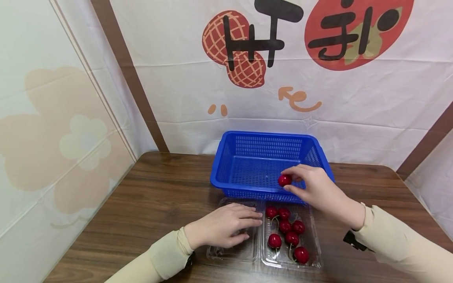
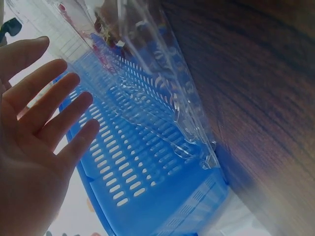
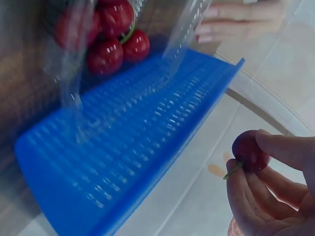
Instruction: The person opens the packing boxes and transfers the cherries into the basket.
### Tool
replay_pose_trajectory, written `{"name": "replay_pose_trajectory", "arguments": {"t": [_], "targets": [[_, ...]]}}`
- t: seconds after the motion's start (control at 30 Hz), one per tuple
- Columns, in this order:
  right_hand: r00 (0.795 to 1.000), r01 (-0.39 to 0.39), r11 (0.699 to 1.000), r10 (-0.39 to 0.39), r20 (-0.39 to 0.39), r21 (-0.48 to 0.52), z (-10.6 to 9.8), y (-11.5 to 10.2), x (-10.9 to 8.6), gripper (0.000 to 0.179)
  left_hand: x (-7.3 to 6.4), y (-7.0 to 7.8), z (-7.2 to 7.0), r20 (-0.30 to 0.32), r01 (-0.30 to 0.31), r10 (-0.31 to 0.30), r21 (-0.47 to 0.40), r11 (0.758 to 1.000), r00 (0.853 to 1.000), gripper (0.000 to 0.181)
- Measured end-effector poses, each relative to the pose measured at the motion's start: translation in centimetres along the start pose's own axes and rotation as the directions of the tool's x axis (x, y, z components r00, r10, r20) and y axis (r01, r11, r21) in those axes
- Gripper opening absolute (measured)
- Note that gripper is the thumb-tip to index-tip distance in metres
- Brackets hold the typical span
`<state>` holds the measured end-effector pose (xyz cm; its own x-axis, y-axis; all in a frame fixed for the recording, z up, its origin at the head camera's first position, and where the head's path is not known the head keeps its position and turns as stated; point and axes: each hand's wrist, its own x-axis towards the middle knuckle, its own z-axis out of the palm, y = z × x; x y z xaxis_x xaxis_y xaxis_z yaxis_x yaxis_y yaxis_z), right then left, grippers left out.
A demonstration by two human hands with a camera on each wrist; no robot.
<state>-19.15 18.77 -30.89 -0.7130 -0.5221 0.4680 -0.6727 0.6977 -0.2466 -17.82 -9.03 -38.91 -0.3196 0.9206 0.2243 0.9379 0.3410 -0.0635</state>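
My right hand (image 1: 315, 186) pinches a dark red cherry (image 1: 284, 180) between thumb and fingers, over the near right part of a blue perforated basket (image 1: 219, 173). The right wrist view shows this cherry (image 3: 251, 151) with a short green stem. In front of the basket lies a hinged clear plastic box (image 1: 316, 251), its lid (image 1: 231, 254) folded out to the left. Several cherries (image 1: 291, 238) rest in the box's right half, some with stems. My left hand (image 1: 226, 225) is over the lid with its fingers extended; in the left wrist view they point toward the basket.
All this stands on a brown wooden table (image 1: 148, 204) with rounded back corners. Directly behind the table hangs a white printed cloth (image 1: 177, 90). Another pale panel with a flower print (image 1: 85, 141) borders the left side.
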Motion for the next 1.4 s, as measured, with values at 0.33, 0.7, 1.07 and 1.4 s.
{"name": "replay_pose_trajectory", "arguments": {"t": [0.33,0.7,1.07,1.4], "targets": [[0.997,-0.049,0.999,0.049,0.065,0.012,-0.2,0.7,3.4,0.029,0.1,0.0,-0.1,0.002,-0.006,0.006,0.000,1.000,1.000,0.043],[0.987,-0.123,0.991,0.118,0.109,0.042,0.6,1.8,5.9,0.027,0.2,0.0,-0.1,0.010,-0.013,0.013,-0.005,1.000,1.000,0.043],[0.974,-0.187,0.978,0.174,0.142,0.087,1.9,2.6,7.9,0.027,0.1,0.3,-0.2,0.023,-0.002,0.003,-0.004,1.000,1.000,0.044],[0.963,-0.220,0.972,0.203,0.177,0.082,2.8,2.7,9.7,0.024,0.0,0.2,-0.1,0.019,-0.006,0.006,0.009,1.000,1.000,0.044]]}}
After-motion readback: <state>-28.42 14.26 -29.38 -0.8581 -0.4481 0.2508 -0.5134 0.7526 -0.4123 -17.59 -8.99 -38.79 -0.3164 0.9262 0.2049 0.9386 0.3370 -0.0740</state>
